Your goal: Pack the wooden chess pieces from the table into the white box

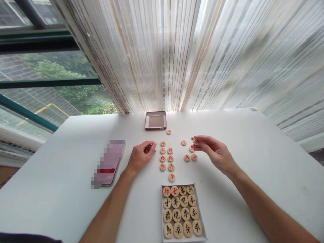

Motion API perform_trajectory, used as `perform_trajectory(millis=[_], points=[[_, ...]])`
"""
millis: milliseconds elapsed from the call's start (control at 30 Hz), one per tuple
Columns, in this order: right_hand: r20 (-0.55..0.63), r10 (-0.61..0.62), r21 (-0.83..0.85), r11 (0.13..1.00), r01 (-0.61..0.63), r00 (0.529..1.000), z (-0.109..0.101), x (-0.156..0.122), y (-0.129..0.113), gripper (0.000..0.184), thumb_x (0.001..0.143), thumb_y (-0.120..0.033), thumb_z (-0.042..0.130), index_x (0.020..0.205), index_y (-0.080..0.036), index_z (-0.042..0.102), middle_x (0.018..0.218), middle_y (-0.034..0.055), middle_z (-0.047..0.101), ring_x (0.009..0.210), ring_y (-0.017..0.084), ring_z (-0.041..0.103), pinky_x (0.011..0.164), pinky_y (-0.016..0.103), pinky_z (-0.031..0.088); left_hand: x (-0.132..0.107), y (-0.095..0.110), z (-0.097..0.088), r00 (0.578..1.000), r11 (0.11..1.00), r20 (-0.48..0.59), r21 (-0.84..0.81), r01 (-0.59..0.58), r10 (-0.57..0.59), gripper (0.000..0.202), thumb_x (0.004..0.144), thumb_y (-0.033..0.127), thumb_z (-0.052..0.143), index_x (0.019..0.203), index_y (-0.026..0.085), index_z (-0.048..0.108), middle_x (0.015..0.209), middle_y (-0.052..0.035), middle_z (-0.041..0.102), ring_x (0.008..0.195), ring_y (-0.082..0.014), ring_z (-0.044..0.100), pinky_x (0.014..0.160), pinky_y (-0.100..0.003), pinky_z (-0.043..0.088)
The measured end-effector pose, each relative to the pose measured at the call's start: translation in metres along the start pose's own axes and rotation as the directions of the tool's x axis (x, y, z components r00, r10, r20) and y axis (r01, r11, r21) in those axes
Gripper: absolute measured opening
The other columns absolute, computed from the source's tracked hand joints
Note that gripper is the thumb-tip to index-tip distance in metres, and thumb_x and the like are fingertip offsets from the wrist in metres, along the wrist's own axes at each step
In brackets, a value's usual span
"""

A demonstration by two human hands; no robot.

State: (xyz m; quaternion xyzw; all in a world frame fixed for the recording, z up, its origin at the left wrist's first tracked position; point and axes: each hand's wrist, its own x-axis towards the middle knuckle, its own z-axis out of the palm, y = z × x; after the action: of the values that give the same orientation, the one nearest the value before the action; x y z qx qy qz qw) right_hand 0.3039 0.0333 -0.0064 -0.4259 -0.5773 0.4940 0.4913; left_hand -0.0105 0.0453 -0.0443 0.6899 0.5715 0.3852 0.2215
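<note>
My right hand pinches a round wooden Chinese chess piece with a red character, held between thumb and fingertips over the right group of pieces. One piece below it is partly covered by my fingers. Close by lie a red-marked piece and two soldier pieces. My left hand rests on the table with curled fingers, thumb and forefinger together, and nothing shows in them. Just right of it, several red-marked pieces stand in two short columns. A lone piece lies farther back.
A shallow box at the front holds rows of pieces, mostly black-marked, with two red ones. At the back stands a box lid, inside up. A phone lies at left on the white table. A striped curtain hangs behind.
</note>
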Motion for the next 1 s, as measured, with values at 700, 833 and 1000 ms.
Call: perform_trajectory(millis=[700, 833, 1000], points=[[0.501, 0.211, -0.065, 0.976, -0.207, 0.839, 0.008, -0.019, -0.030, 0.022, 0.093, -0.040, 0.072, 0.095, -0.019, 0.065, 0.096, 0.0059, 0.072, 0.100, 0.025, 0.075, 0.090, 0.040, 0.060, 0.000, 0.002, 0.000, 1.000, 1.000, -0.011, 0.016, 0.004, -0.004, 0.027, 0.095, 0.043, 0.061, 0.096, 0.019, 0.075, 0.074, -0.0021, 0.077, 0.065, -0.0158, 0.068, 0.066, -0.025, 0.051], [0.571, 0.254, -0.204, 0.965, -0.164, 0.781, 0.015, -0.024, -0.038, 0.016, 0.094, -0.037, 0.068, 0.094, -0.021, 0.066, 0.088, 0.0030, 0.071, 0.085, 0.019, 0.073, 0.076, 0.031, 0.059, 0.000, 0.003, 0.000, 1.000, 1.000, -0.013, 0.012, 0.007, -0.007, 0.027, 0.095, 0.043, 0.061, 0.097, 0.020, 0.075, 0.074, -0.0015, 0.077, 0.065, -0.0154, 0.068, 0.066, -0.025, 0.051], [0.589, 0.232, -0.401, 0.916, 0.030, 0.774, 0.024, -0.029, -0.041, 0.008, 0.091, -0.031, 0.071, 0.090, -0.023, 0.074, 0.086, 0.0023, 0.073, 0.076, 0.016, 0.062, 0.068, 0.027, 0.053, 0.001, 0.004, 0.000, 1.000, 1.000, -0.015, 0.007, -0.004, 0.004, 0.026, 0.095, 0.042, 0.061, 0.096, 0.020, 0.074, 0.074, -0.0013, 0.077, 0.064, -0.0149, 0.068, 0.066, -0.024, 0.052]])
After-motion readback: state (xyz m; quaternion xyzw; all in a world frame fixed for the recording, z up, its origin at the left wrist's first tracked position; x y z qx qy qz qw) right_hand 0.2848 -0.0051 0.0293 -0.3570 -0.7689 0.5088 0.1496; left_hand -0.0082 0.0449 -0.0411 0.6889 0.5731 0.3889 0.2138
